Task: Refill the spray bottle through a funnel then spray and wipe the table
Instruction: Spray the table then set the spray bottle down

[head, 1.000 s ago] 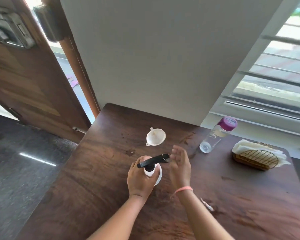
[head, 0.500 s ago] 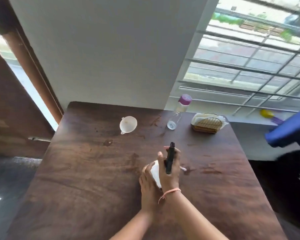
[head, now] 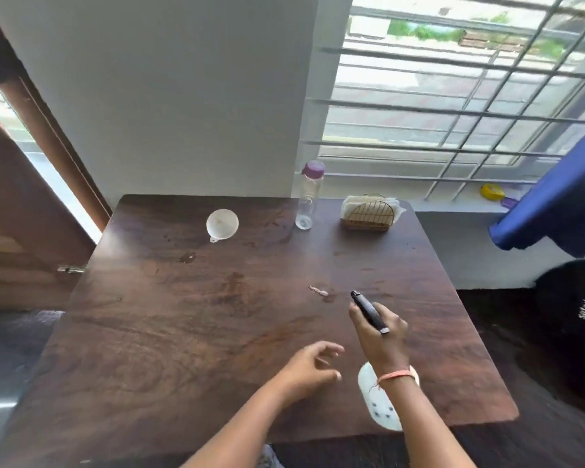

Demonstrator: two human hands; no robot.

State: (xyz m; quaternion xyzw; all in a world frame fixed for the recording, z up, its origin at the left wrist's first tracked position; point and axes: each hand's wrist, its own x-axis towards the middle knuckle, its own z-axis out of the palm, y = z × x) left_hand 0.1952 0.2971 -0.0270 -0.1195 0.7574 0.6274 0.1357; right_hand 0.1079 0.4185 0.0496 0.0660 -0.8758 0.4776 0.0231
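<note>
R hand [head: 380, 339] closed around the spray bottle [head: 379, 405], held up over the desk [head: 190, 315] near its front-right area. Black spray head [head: 368, 312] sticks out past the knuckles, nozzle aimed fwd/left across the desk. White bottle body hangs below the wrist, mostly hidden by the forearm; dark spots on its lower part, can't tell what they are. Orange band [head: 394, 376] on R wrist.

L hand [head: 309, 368] open, fingers loosely spread and curled, holding nothing, just left of the bottle, low over the desk. Can't tell if it touches the surface.

White funnel [head: 222, 224] sits wide end up at the far-centre of the desk, well apart from both hands. Clear water bottle [head: 307, 201] w/ purple cap stands upright to the right of the funnel, near the far edge. Looks almost empty. Gold wire napkin holder [head: 368, 216] w/ white tissues just right of it, far-right corner.

Desk is dark wood, w/ smudges and stains mid-surface, plus a small pale scrap [head: 318, 291] ahead of the nozzle.

Barred window [head: 453, 106] behind, door [head: 21, 211] at left, black bag [head: 574, 309] on floor at right.
</note>
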